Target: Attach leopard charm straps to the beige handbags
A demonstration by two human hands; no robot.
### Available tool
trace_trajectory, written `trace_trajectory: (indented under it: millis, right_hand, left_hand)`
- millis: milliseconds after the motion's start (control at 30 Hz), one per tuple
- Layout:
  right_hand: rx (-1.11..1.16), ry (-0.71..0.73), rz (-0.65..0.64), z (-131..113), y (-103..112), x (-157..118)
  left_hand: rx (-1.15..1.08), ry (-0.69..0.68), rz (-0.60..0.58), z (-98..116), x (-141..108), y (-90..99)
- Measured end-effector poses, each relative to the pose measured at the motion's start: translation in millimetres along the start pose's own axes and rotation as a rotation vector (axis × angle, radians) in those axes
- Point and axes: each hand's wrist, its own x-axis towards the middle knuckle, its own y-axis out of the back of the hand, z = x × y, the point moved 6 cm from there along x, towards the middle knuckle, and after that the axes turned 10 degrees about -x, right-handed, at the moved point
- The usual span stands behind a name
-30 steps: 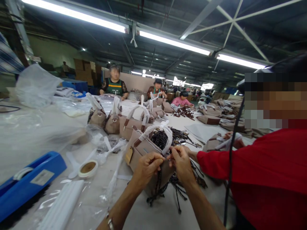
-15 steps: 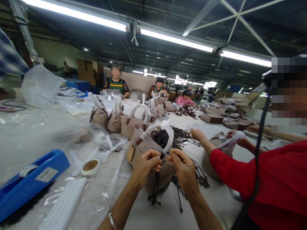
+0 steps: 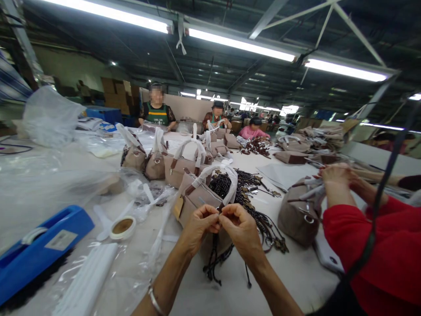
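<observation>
A taupe handbag stands in front of me, its brown handle wrapped in white tissue. My left hand and my right hand are both closed in a pinch at the near base of that handle, fingertips almost touching. Black braided cord with knotted ends hangs straight down from under the left fingertips, over the bag's side. Whatever small piece sits between the right fingertips is hidden. Behind the bag lies a pile of black braided straps with metal fittings.
At left are a blue tape dispenser, a tape roll, white strips and clear plastic. More handbags stand beyond. A co-worker in a red sleeve handles another taupe bag at right.
My right hand has moved left, bringing its fingertips against my left ones. The co-worker's hands have drawn together above the other bag, and the red sleeve has shifted right.
</observation>
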Motion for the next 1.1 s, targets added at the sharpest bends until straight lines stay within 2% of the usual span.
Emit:
trace_trajectory:
  millis: [133, 467, 933, 1100]
  right_hand:
    - [-0.048, -0.009, 0.009, 0.4, 1.1, 1.0]
    - [-0.062, -0.027, 0.001, -0.9, 2.1, 1.2]
    - [-0.051, -0.046, 0.024, 1.3, 3.0, 0.3]
    - [-0.072, -0.048, 0.043, 2.1, 1.9, 0.5]
  left_hand:
    - [-0.049, 0.020, -0.039, -3.9, 0.6, -1.0]
    - [-0.096, 0.027, -0.048, -0.7, -1.3, -7.1]
    - [-0.108, 0.034, -0.042, -2.3, -2.7, -7.8]
    - [-0.035, -0.011, -0.033, -2.7, -0.4, -7.2]
